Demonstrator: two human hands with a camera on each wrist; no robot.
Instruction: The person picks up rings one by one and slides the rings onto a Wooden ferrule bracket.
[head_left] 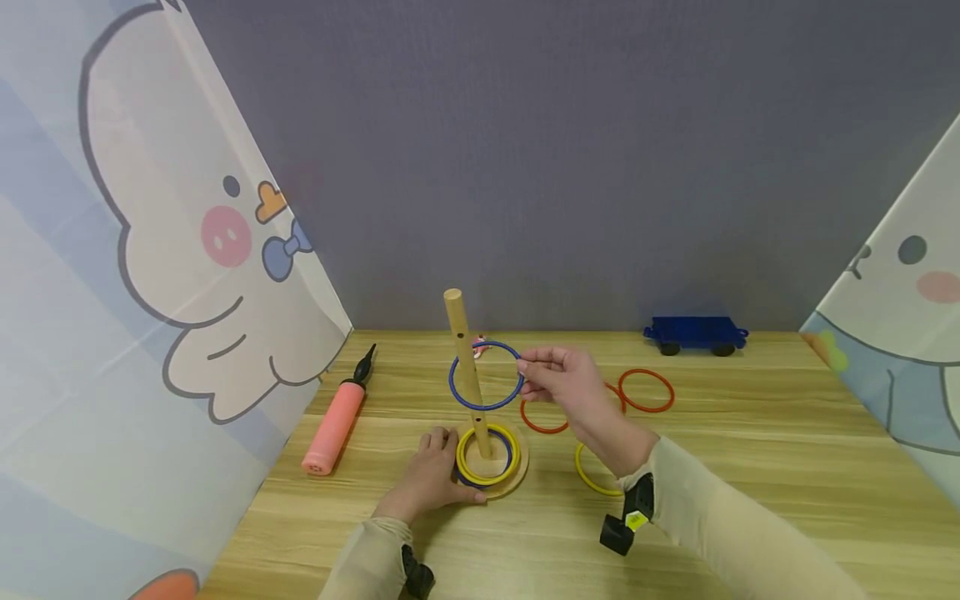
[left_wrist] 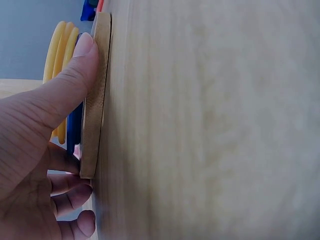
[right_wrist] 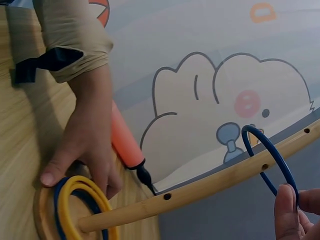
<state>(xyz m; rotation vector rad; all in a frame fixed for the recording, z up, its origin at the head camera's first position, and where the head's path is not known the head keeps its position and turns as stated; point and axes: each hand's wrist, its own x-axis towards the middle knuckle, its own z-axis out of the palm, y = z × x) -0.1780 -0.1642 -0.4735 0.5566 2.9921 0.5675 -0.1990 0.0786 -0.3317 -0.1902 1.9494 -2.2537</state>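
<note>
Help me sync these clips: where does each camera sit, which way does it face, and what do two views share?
Head: worn high, facing forward and down at the table; left hand holds the wooden base, right hand pinches a blue ring round the peg.
Left wrist: low along the tabletop; thumb on the base.
Right wrist: looks across at the peg, ring and left hand.
Shared: base and yellow rings.
</note>
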